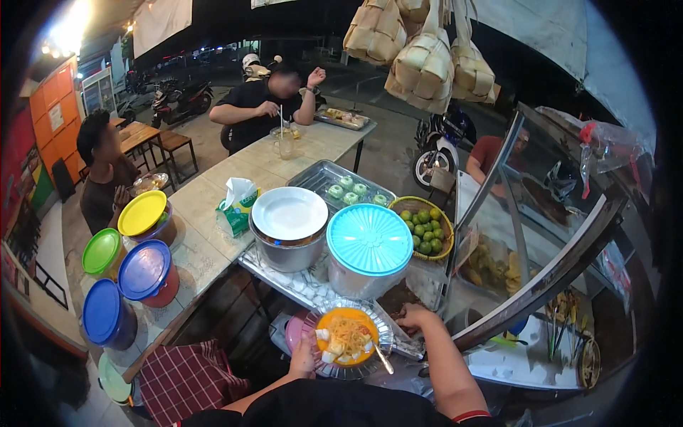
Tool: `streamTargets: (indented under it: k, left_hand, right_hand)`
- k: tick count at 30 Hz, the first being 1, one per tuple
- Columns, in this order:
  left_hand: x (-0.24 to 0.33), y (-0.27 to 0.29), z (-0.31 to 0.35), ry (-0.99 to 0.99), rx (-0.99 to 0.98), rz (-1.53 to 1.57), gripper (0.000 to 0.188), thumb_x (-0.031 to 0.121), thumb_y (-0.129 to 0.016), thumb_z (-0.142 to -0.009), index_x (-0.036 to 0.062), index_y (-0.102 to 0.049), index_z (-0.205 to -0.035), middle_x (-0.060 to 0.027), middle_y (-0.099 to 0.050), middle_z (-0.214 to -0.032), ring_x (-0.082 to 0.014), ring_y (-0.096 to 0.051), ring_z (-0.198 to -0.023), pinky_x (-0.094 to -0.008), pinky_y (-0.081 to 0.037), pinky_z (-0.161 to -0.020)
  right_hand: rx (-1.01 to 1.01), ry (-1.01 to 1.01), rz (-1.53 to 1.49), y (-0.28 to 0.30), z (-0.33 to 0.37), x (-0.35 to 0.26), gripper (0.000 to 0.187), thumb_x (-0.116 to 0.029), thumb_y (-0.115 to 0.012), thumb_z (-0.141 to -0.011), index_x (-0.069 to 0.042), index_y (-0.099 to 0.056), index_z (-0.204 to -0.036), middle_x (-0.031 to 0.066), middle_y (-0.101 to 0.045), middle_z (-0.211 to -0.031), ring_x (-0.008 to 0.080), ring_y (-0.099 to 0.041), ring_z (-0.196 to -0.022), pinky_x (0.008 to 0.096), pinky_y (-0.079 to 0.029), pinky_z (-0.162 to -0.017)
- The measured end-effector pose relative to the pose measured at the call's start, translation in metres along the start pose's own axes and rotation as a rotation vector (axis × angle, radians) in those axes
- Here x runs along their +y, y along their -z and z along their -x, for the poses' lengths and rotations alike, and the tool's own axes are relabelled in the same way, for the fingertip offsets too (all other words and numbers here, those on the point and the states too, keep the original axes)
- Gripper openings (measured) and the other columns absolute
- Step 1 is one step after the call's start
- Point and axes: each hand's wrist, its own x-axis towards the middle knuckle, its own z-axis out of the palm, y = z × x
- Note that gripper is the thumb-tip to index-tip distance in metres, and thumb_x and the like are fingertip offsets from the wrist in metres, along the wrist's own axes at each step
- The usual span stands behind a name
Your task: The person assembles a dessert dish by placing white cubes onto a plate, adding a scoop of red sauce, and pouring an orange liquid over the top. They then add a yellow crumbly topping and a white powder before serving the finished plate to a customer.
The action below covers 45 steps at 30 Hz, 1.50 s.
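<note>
My left hand [302, 359] is closed on the rim of a clear ribbed plate [384, 329], thumb at its left side. Orange soup [347, 334] fills the plate, with white chunks, shredded topping and a dab of red. A metal spoon [385, 361] leans out over its right edge. Beyond the plate's right side, my right hand [414, 318] reaches down with curled fingers to a brown-filled tray [395, 299]; what its fingertips pinch, if anything, is hidden. A pink round thing [294, 330] shows partly behind my left hand.
Behind the plate stand a blue-lidded tub [370, 240] and a pot [292, 257] topped by a white plate [290, 213]. Limes fill a basket [442, 252] beside a glass case [498, 213]. Lidded buckets [146, 270] line the left counter. Woven pouches [420, 64] hang overhead; people sit beyond.
</note>
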Motion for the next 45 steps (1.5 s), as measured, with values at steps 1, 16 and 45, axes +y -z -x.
streamTargets:
  k: [1,16,45]
  left_hand:
    - [-0.004,0.002,0.0,-0.006,-0.021,0.005,0.046,0.044,-0.031,-0.093,0.0095,-0.046,-0.12,-0.0059,-0.059,-0.084,-0.0091,-0.048,-0.051,-0.0215,-0.04,-0.044]
    - [-0.01,0.006,0.006,-0.031,-0.118,0.044,0.046,0.041,-0.029,-0.094,0.0087,-0.045,-0.121,0.0001,-0.05,-0.071,-0.0052,-0.039,-0.048,-0.0176,-0.035,-0.042]
    - [-0.005,0.01,0.051,-0.091,-0.067,0.039,0.05,0.05,-0.03,-0.091,0.0137,-0.038,-0.125,-0.0074,-0.055,-0.105,-0.0191,-0.058,-0.089,-0.032,-0.049,-0.072]
  right_hand:
    - [0.036,0.077,0.101,-0.006,-0.005,0.007,0.051,-0.031,-0.067,-0.068,-0.001,-0.053,-0.107,0.0212,-0.057,-0.104,0.0341,-0.058,-0.091,0.0367,-0.047,-0.079]
    - [0.189,0.397,0.337,-0.011,-0.006,0.0,0.01,-0.013,-0.058,-0.068,-0.005,-0.06,-0.074,0.014,-0.063,-0.082,0.0327,-0.059,-0.081,0.0386,-0.047,-0.073]
    - [0.151,1.091,0.085,-0.011,0.131,-0.143,0.01,-0.002,-0.055,-0.075,0.0,-0.054,-0.086,0.0128,-0.057,-0.082,0.0242,-0.058,-0.076,0.0322,-0.046,-0.07]
